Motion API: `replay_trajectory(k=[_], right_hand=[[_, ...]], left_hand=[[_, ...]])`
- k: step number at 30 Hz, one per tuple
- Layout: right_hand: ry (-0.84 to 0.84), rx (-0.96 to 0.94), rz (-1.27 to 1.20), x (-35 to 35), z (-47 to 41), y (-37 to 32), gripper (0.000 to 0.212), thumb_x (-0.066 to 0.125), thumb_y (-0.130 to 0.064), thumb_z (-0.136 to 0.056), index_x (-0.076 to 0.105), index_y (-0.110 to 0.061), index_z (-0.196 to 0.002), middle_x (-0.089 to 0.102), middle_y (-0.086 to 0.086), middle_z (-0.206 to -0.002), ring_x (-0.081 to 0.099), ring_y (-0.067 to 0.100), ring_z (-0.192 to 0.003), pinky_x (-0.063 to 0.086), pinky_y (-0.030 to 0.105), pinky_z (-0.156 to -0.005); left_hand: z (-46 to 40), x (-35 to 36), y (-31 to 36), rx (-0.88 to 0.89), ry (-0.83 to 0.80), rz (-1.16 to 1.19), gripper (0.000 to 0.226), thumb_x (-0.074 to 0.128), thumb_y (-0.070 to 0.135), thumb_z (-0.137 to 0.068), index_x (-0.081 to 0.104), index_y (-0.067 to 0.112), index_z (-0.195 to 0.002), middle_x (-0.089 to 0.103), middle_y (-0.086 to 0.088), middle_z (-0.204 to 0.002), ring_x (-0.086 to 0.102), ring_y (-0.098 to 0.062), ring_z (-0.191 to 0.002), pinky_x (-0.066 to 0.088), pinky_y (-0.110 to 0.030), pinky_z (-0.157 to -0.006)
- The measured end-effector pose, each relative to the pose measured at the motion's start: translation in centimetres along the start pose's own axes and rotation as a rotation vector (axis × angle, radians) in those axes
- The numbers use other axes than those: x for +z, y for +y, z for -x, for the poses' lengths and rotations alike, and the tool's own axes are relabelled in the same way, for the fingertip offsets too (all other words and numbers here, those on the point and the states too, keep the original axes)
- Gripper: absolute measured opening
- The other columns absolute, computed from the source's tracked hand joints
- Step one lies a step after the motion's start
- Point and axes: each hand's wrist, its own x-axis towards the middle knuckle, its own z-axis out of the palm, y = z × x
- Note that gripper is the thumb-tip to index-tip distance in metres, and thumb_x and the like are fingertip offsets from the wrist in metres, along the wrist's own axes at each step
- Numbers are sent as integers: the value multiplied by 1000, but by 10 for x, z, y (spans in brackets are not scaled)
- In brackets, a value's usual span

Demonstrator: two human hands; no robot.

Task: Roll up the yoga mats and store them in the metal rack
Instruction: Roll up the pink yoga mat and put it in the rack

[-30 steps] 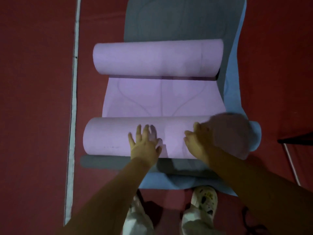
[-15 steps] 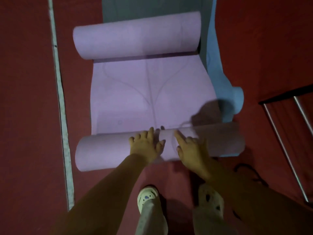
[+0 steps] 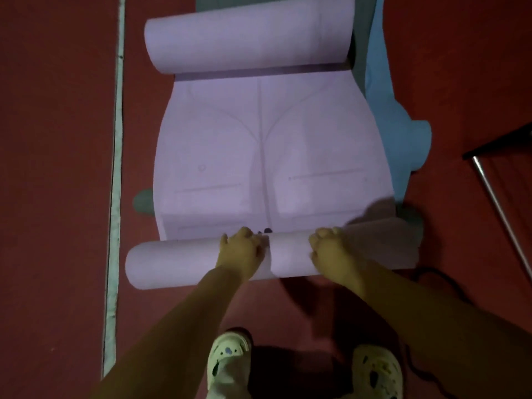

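Since the earlier frame, more flat purple mat lies exposed ahead. Left hand and right hand curl over the near roll on the red floor. Advice: push evenly, ends aligned.

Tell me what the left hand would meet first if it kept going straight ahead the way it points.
The left hand rests on the near roll of the purple mat. Straight ahead lies only flat mat, then probably the far roll, though depth is hard to judge.
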Motion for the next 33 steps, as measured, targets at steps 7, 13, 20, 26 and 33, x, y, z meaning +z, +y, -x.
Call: replay_trajectory(k=[7, 13, 20, 26, 33], right_hand=[[-308, -27, -17, 22, -43, 14, 97, 66, -61, -75, 12, -33, -150, 18, 6, -154, 20, 26, -141, 23, 41, -112], [-575, -172, -145, 40, -60, 16, 40, 76, -45, -74, 62, -23, -103, 62, -5, -104, 59, 15, -96, 47, 28, -80], [-391, -115, -264, 15, -16, 3, 33, 83, -37, -65, 64, -23, -87, 67, -4, -94, 65, 18, -88, 54, 36, -82], [-77, -174, -110, -46, 87, -50, 25, 75, -22, -76, 67, -15, -98, 58, -3, -88, 55, 16, -84, 44, 27, -74], [441, -79, 46, -62, 219, -89, 11, 57, -21, -87, 64, -14, -92, 64, 12, -105, 58, 31, -99, 43, 31, -78]], left_hand=[[-33, 41, -51, 185, -75, -48, 95, 73, 60, -69, 29, 23, -145, 34, -4, -138, 39, -28, -126, 34, -40, -104], [-49, 48, -61, 220, -466, 197, 47, 76, 46, -75, 60, 29, -116, 64, 13, -105, 59, -7, -100, 43, -15, -82], [6, 22, -59, 216, -310, 424, 18, 75, 24, -80, 68, 20, -96, 68, 6, -83, 61, -7, -74, 50, -23, -75], [117, -15, -44, 274, 118, 296, 19, 78, 17, -76, 63, 19, -87, 58, 12, -73, 51, -3, -67, 38, -6, -59], [246, -25, -11, 322, 574, 211, 13, 73, 4, -75, 66, 14, -78, 68, -5, -78, 60, -20, -70, 42, -24, -61]])
